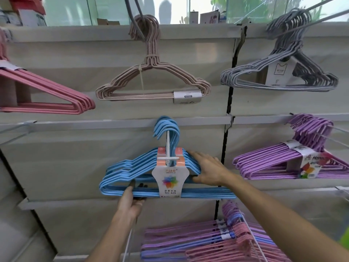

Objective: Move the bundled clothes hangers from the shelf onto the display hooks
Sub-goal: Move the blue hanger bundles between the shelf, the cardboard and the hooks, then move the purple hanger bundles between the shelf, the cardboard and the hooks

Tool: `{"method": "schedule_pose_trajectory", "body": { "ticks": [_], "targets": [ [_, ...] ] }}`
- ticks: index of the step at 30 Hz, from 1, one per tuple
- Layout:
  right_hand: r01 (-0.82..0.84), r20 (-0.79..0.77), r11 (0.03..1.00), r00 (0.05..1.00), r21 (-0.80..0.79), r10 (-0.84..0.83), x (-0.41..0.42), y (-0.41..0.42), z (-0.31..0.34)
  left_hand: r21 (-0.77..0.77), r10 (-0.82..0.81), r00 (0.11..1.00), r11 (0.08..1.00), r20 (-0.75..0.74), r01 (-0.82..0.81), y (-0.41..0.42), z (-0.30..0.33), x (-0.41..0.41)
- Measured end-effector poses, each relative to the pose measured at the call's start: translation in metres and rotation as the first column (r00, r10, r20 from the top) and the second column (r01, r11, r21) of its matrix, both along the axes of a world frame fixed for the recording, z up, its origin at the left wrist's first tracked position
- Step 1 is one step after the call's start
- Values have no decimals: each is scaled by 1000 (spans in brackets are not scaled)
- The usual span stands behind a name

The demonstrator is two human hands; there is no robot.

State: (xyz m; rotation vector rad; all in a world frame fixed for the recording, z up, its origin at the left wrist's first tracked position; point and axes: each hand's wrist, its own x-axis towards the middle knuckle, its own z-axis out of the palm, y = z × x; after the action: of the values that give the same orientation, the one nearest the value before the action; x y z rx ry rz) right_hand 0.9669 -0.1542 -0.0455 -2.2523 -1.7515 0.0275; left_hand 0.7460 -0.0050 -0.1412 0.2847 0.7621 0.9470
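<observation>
A bundle of blue hangers point(120, 174) with a white and orange label hangs on a white display hook point(168, 148) in the middle of the wall panel. My left hand point(131, 201) grips the bundle's bottom bars from below, left of the label. My right hand point(207, 171) holds the bundle's right shoulder, fingers over the top bars and thumb beneath.
Other bundles hang around: pink point(49, 95) at left, beige point(151, 80) above, grey point(283, 72) upper right, purple point(287, 161) at right. Mixed purple, blue and pink bundles point(207, 242) hang on a hook below. A bare hook point(17, 129) juts out at left.
</observation>
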Motion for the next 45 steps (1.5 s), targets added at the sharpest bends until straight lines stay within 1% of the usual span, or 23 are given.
{"method": "schedule_pose_trajectory", "body": {
  "ticks": [3,5,7,10,12,16,20,22,23,26,30,33,36,39,42,45],
  "targets": [
    [-20,14,1000,1000,-1,20,-2,-10,2,5,-13,1000,1000,-2,13,-19,5,-10],
    [-31,-10,999,999,11,31,-4,-20,4,15,-49,999,999,-20,49,-33,9,-17],
    [-48,-80,997,995,64,53,-6,-31,7,33,-77,995,996,-58,79,-48,12,-24],
    [-64,-237,978,965,200,111,-16,-51,15,88,-114,989,989,-93,122,-76,19,-36],
    [-57,-289,959,947,276,140,-24,-63,21,151,-129,985,978,-112,146,-97,26,-42],
    [-38,-325,921,929,387,175,-40,-87,29,326,-111,976,930,-188,168,-139,42,-49],
    [21,-391,901,905,433,167,-48,-112,33,484,-24,936,851,-351,203,-169,50,-56],
    [55,-410,888,898,457,156,-51,-124,35,570,22,893,777,-450,268,-181,54,-58],
    [75,-422,880,894,469,149,-53,-131,36,614,51,864,724,-501,314,-188,57,-59],
    [142,-456,846,881,513,129,-61,-155,41,711,131,778,519,-614,474,-210,68,-60],
    [224,-467,801,881,555,77,-72,-195,44,752,131,746,231,-653,618,-241,78,-59],
    [295,-470,777,883,557,1,-78,-229,43,730,135,718,67,-682,680,-266,77,-56],
    [372,-484,743,872,556,-74,-82,-270,40,726,148,726,-63,-672,685,-288,69,-47],
    [448,-500,711,852,542,-155,-88,-319,35,718,86,738,-181,-669,672,-313,59,-31],
    [520,-480,669,835,531,-269,-90,-373,32,712,30,751,-294,-659,637,-347,53,-11],
    [599,-467,593,798,538,-382,-88,-430,33,705,-31,763,-408,-646,580,-387,53,12]
  ]
}}
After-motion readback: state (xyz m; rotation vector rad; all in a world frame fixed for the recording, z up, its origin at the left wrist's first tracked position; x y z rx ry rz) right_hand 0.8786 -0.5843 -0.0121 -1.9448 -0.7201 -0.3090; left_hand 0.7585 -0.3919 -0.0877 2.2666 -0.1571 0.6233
